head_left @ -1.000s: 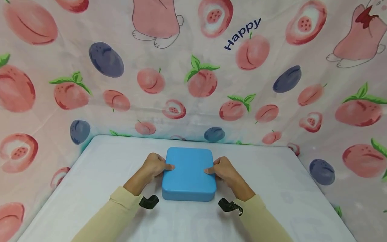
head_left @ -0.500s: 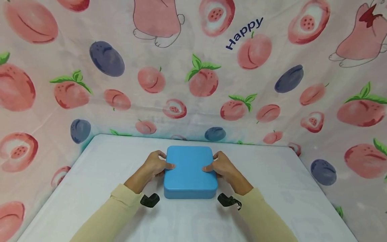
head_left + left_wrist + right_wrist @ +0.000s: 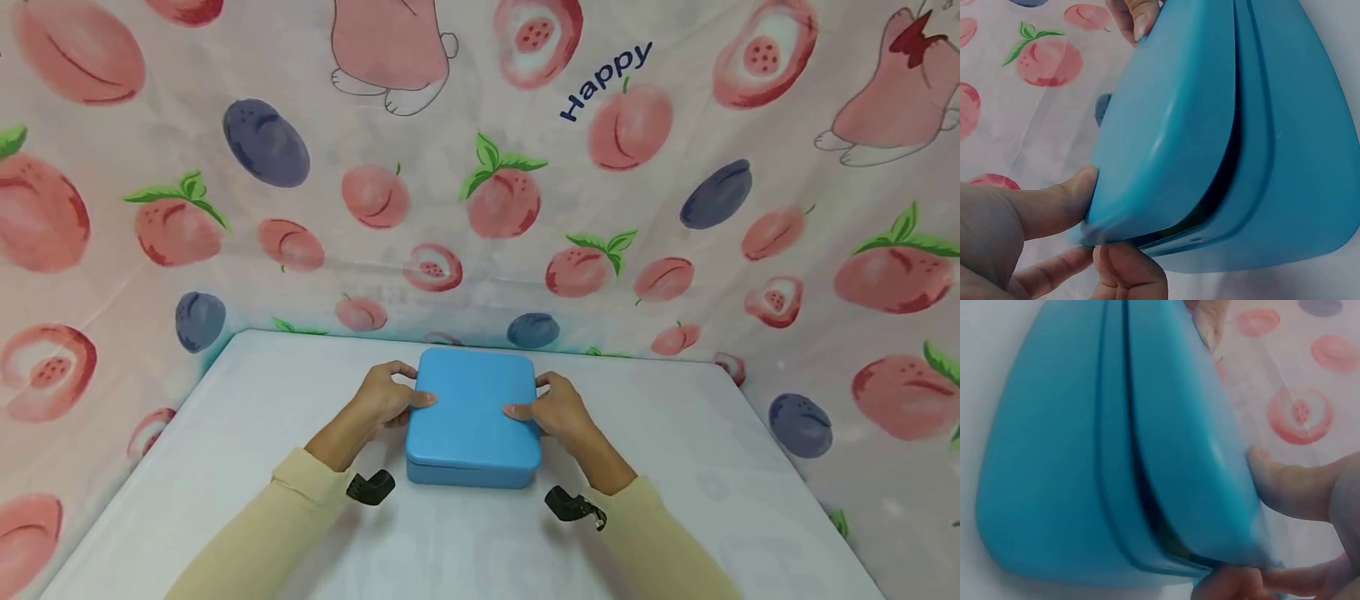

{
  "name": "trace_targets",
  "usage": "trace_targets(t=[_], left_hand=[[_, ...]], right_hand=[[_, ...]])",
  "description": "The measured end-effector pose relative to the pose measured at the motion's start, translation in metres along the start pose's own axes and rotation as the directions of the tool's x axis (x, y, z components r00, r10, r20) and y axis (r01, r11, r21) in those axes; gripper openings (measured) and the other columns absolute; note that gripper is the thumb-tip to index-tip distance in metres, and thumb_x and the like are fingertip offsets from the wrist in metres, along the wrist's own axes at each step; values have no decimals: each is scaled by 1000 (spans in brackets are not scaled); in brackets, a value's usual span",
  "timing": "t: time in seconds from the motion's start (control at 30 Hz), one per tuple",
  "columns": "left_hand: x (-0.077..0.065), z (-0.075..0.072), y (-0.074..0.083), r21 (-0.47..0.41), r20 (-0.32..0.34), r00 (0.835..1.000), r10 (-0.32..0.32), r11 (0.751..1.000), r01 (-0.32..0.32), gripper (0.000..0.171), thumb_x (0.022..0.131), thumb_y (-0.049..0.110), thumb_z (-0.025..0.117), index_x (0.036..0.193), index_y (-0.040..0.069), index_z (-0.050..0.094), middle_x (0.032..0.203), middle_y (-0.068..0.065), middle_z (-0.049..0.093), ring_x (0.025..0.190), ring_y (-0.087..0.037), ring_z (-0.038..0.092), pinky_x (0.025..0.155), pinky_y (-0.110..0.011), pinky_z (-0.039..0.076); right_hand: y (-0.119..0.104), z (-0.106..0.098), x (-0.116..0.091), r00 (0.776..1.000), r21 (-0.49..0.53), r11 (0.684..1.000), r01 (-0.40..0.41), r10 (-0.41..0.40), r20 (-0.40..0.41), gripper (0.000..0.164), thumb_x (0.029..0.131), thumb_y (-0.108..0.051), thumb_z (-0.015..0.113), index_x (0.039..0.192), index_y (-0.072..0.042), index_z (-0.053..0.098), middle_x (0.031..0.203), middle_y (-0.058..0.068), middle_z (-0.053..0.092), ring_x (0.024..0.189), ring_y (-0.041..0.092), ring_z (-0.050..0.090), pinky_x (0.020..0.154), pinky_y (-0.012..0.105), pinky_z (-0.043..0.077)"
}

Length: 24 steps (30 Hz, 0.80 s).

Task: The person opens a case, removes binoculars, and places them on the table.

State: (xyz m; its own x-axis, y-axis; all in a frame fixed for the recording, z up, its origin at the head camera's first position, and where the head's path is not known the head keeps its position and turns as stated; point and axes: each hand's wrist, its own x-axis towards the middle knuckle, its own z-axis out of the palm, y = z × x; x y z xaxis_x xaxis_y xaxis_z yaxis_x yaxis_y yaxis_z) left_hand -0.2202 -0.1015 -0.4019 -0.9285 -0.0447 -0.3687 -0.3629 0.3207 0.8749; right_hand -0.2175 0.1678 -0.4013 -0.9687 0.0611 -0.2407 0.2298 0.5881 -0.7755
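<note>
A blue box with rounded corners sits on the white table, its lid [image 3: 476,404] raised a little off its base [image 3: 468,477]. My left hand [image 3: 384,398] pinches the lid's left side, thumb on top and fingers under the rim. On the opposite side my right hand [image 3: 562,408] grips the lid the same way. Both wrist views show a dark gap between the lid [image 3: 1166,125] and the base [image 3: 1310,144], wider toward the side near each hand. The inside of the box is hidden, apart from a small yellowish patch in the gap in the right wrist view.
The white table [image 3: 247,400] ends at a pink cloth backdrop [image 3: 465,308] printed with peaches, which rises behind it and at both sides. Small black devices [image 3: 371,487] stick out at the sleeve cuffs, beside the box's front corners.
Both hands have moved slightly up and away with the lid. A thin line of separation now shows along the box's front, where lid and base looked closed before.
</note>
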Motion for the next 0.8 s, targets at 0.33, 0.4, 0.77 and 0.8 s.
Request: trace_targets(t=[0.33,0.4,0.77,0.8], left_hand=[[-19,-14,7,-3,-2,998,57,998,-57,52,90,20,84,135,7,61,97,-10,64,74,-16,58,64,-27,53],[-24,-17,8,-14,-1,998,66,998,-66,52,90,19,84,136,6,61,96,-10,65,73,-15,58,65,-27,54],[-42,-40,7,3,-20,995,100,995,-100,63,91,19,83,145,2,56,100,-14,73,71,-15,62,66,-27,56],[-44,-42,7,8,-23,994,103,995,-103,64,91,20,83,145,1,56,104,-16,73,73,-15,64,68,-28,57]], right_hand=[[-6,-3,-20,995,112,988,104,-103,-8,69,89,-15,84,150,-2,54,88,10,52,77,20,49,64,29,48],[-7,-3,-22,993,129,984,119,-120,0,67,89,-14,84,149,-2,55,85,8,50,75,19,49,63,29,49],[-25,6,-37,979,163,967,194,-201,28,55,91,-11,81,141,0,60,87,8,45,74,20,47,60,29,45],[-27,8,-38,978,168,966,197,-205,32,54,91,-11,81,140,0,60,86,8,44,74,20,46,60,29,44]])
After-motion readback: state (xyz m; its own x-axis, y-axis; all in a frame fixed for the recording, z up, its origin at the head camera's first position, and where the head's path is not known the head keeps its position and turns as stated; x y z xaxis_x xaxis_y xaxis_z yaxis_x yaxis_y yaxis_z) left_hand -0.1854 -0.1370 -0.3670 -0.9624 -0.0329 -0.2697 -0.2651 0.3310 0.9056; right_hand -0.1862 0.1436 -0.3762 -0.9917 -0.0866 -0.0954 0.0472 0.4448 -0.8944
